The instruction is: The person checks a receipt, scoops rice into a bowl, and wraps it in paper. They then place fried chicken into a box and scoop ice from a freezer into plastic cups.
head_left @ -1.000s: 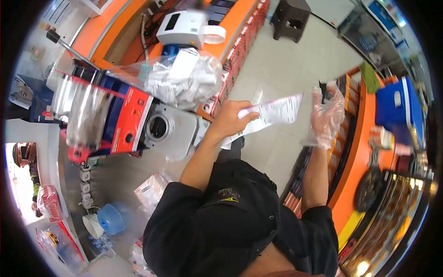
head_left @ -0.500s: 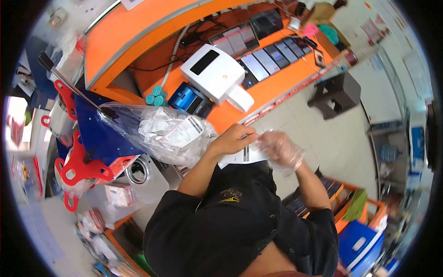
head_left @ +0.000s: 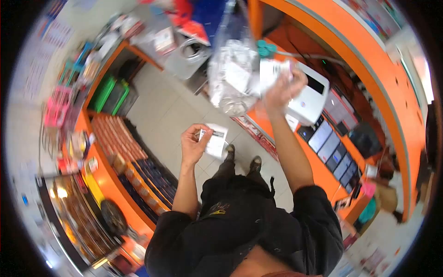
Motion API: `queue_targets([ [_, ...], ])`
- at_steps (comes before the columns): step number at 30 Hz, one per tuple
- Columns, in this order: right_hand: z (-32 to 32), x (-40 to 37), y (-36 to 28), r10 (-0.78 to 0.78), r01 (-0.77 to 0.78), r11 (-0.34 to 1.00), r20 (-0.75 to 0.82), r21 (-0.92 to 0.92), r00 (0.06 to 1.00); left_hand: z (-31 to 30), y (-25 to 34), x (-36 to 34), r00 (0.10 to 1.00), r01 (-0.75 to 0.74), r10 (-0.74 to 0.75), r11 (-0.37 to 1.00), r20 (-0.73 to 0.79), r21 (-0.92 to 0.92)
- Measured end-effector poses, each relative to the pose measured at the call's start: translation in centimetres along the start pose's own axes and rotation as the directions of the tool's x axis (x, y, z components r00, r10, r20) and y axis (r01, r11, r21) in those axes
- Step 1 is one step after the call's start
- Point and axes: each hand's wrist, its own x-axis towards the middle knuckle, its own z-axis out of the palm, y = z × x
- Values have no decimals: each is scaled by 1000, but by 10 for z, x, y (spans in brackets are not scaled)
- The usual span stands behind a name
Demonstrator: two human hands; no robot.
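Observation:
My left hand (head_left: pixel 195 144) pinches a white printed label slip (head_left: pixel 216 140) between thumb and fingers, out over the floor. My right hand (head_left: pixel 285 90), in a clear plastic glove, is smeared by motion beside the white machine (head_left: pixel 310 94). A second white printed slip (head_left: pixel 270 74) shows at its fingers and appears held. Just left of it hangs a clear plastic bag (head_left: pixel 230 99) full of crumpled white paper slips. Teal rolls (head_left: pixel 265 48) stand behind the right hand.
Several phones (head_left: pixel 332 152) lie in a row on the orange counter (head_left: pixel 295 143), near a tablet (head_left: pixel 341 108). A metal container (head_left: pixel 189 53) stands beyond the bag. Packed orange shelves (head_left: pixel 138 171) line the left side, with a glass display case (head_left: pixel 76 217) behind.
The view has turned toward the left. My hands, together on one slip before, are now apart: the right has moved over the counter by the machine, the left stays out front with a slip.

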Motion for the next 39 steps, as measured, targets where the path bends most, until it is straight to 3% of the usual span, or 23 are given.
queue_targets([
  [2, 79, 4, 43, -380, 387, 915, 75, -113, 922, -2, 45, -30, 988, -73, 62, 995, -143, -74],
  [3, 108, -10, 64, -168, 261, 934, 344, -244, 924, -10, 61, -43, 973, -175, 170, 984, -159, -21],
  [4, 131, -33, 132, -154, 308, 938, 608, -158, 779, -19, 79, -59, 948, -260, 265, 964, -179, 48],
  [5, 153, -61, 214, 35, 584, 695, 832, -418, 554, -26, 101, -85, 960, -240, 208, 957, -189, -163],
  [6, 195, -82, 320, 232, 518, 651, 795, -555, 561, -40, 115, -108, 968, -215, 177, 950, -179, -225],
  [8, 183, -31, 263, 262, 850, 330, 905, -411, 336, -76, 139, -155, 923, -281, 245, 956, -297, -85],
  [10, 138, -44, 119, -168, 737, 449, 762, -505, 625, -124, 136, -221, 873, -314, 270, 949, -406, -43],
  [11, 114, -50, 34, -365, 696, 532, 610, -483, 703, -148, 129, -254, 837, -348, 290, 936, -465, -43],
  [13, 77, -111, -102, -126, 406, 709, 463, -576, 877, -198, 118, -318, 770, -410, 326, 912, -549, -32],
  [14, 67, -149, -137, -344, 504, 766, 409, -398, 845, -222, 108, -345, 726, -441, 369, 897, -580, 19],
  [15, 67, -118, -71, -677, 702, 695, 186, -158, 712, -169, 128, -308, 709, -405, 362, 911, -606, 71],
  [16, 61, -182, -88, -332, 335, 938, 513, 91, 791, -210, 112, -351, 686, -417, 364, 906, -630, 70],
  [17, 55, -246, -104, 89, -166, 986, 721, 36, 687, -233, 105, -370, 669, -423, 364, 903, -648, 70],
  [18, 51, -293, -135, -15, -142, 984, 848, 106, 530, -250, 98, -381, 645, -439, 373, 895, -667, 77],
  [19, 52, -306, -166, -1, 60, 998, 992, -7, 130, -261, 95, -386, 626, -434, 388, 894, -676, 111],
  [22, 45, -345, -143, 288, -223, 925, 950, -308, -120, -251, 100, -367, 597, -408, 415, 894, -687, 185],
  [25, 51, -393, -115, 314, -71, 926, 859, -372, -404, -293, 89, -368, 602, -390, 372, 909, -707, 146],
  [27, 62, -420, -85, 393, -122, 845, 760, -520, -518, -320, 81, -355, 602, -391, 332, 916, -726, 95],
  [30, 65, -455, -2, 518, -245, 624, 628, -742, -580, -349, 68, -321, 595, -335, 404, 910, -695, 242],
  [31, 62, -477, 31, 569, -333, 499, 592, -800, -570, -362, 67, -308, 608, -344, 402, 911, -685, 229],
  [33, 54, -523, 111, 762, -314, 117, 288, -942, -580, -381, 68, -280, 645, -291, 371, 928, -668, 235],
  [36, 64, -548, 134, 828, -560, -332, 50, -759, -559, -422, 69, -225, 696, -126, 296, 947, -654, 295],
  [39, 126, -552, 147, 808, -661, -371, 125, -653, -576, -469, 39, -161, 761, -136, 291, 946, -579, 295],
])
